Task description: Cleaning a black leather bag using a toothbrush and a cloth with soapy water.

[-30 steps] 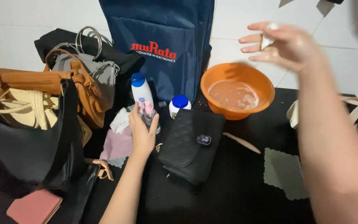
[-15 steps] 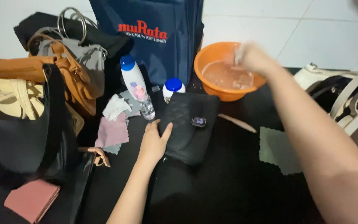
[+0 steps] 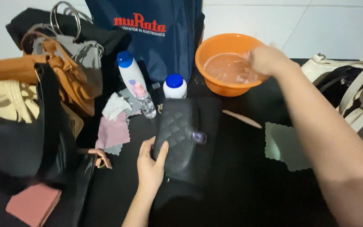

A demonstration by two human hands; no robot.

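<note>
The right hand (image 3: 266,60) is blurred at the rim of the orange plastic basin (image 3: 215,46), its fingers dipped toward the cloudy water (image 3: 227,69), so whether it is closed on anything cannot be told; its forearm runs off the lower right corner. The left hand (image 3: 151,162) shows more clearly: it grips the near left edge of a black quilted purse (image 3: 181,134), thumb on top and fingers curled under the side, and the purse lies flat on the black table (image 3: 240,185), its far part melting into the dark surface so that its outline is hard to trace. A small shiny clasp (image 3: 198,136) on the flap is smeared by motion. Just behind the purse stand a squat white bottle with a blue cap (image 3: 175,86), a taller white bottle with a blue cap (image 3: 130,75) leaning left, and a small clear spray bottle with a pink top (image 3: 145,102). A crumpled white tissue (image 3: 115,106) and a pink cloth with zigzag edges (image 3: 113,132) lie to the left, a grey-green cloth of the same cut (image 3: 284,145) to the right, and a thin wooden stick (image 3: 242,119) between purse and basin. A navy fabric bag (image 3: 169,38) stands behind, its top cut off. On the left a heap of handbags overlaps: a tan leather one (image 3: 64,77), a grey one with metal ring handles (image 3: 78,46), a smooth black one (image 3: 17,143) and a pink wallet (image 3: 32,204), each partly hidden. Cream bag straps (image 3: 358,92) are cropped at the right edge.
</note>
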